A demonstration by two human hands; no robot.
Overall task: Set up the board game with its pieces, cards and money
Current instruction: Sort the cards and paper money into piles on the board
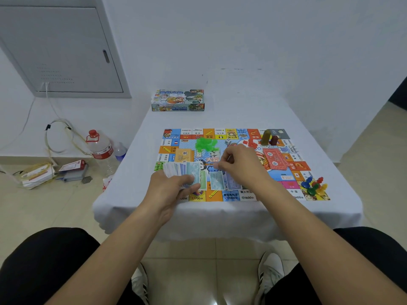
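The colourful game board (231, 133) lies flat on the white table. My left hand (174, 187) grips a fanned stack of paper money (182, 170) over the board's near left part. My right hand (240, 164) hovers over the board's middle with curled fingers; whether it pinches a note I cannot tell. A green note (217, 181) and a purple note (232, 183) lie side by side on the board. An orange card deck (184, 155), a red card deck (275, 160), green plastic pieces (206, 144), a die (228, 142) and coloured pawns (313, 186) sit on the board.
The game box (178, 100) stands at the table's far left. Red pieces (252, 144) and two upright blocks (268, 137) sit near the board's far right corner. On the floor at left are a water bottle (100, 148), cables and small boxes. My knees flank the table's near edge.
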